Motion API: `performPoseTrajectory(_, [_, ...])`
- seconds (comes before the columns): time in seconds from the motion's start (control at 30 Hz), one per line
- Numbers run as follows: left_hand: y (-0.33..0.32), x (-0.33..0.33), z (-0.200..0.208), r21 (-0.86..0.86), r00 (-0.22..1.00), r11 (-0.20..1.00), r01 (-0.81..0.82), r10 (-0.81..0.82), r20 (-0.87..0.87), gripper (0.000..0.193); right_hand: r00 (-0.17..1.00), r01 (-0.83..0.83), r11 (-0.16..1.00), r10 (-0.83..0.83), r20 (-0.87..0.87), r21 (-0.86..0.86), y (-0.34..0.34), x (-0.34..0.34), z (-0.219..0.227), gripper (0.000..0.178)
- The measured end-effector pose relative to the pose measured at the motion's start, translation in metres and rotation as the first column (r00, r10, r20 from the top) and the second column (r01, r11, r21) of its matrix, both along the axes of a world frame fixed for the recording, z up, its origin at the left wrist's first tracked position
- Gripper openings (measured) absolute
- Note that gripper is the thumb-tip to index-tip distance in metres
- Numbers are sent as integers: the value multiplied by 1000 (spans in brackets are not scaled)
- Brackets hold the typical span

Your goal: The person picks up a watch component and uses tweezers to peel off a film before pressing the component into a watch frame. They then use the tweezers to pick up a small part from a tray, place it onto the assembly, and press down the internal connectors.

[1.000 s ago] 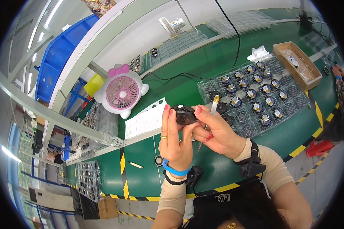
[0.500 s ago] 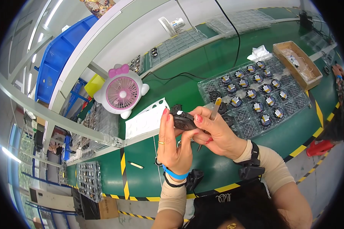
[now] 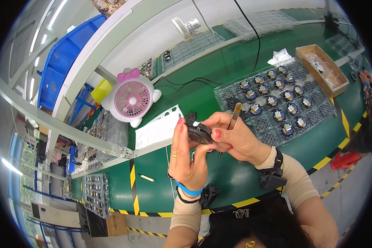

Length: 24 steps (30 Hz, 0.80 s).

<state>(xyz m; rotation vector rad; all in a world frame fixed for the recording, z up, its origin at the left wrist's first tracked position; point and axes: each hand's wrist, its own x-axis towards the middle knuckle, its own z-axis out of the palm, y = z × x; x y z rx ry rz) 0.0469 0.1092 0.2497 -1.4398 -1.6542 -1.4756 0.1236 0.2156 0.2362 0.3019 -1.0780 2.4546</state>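
Observation:
My left hand (image 3: 189, 159) has its fingers and thumb closed around a round black part (image 3: 200, 134), held up above the green table. Against the part's right side press the thumb and fingertips of my right hand (image 3: 237, 138). A slim pair of tweezers (image 3: 236, 112) is also tucked in that hand, with its gold-coloured end sticking up past the knuckles. Just beyond my left fingertips, another small black part (image 3: 191, 117) lies on the table. My fingers cover much of the held part's underside.
A clear plastic tray (image 3: 273, 136) with rows of round parts lies to the right, beside a wooden box (image 3: 337, 89). Leftward are a pink-and-white fan (image 3: 132, 100), a white sheet with holes (image 3: 159, 130) and a pen (image 3: 146, 177). A metal shelf frame (image 3: 87, 138) crosses the left side.
My right hand has shifted slightly right, and the black part has turned a little between my hands. The tweezers have moved right with my right hand.

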Motion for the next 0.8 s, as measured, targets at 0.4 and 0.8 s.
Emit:
performPoseTrajectory(0.4, [0,-1,-2,-10,993,1000,-2,1,-118,51,993,93,989,-100,59,119,4,11,8,25])
performPoseTrajectory(0.8, [9,-3,-6,-12,987,988,156,-156,27,50,976,217,936,-219,-25,277,16,12,0,27])
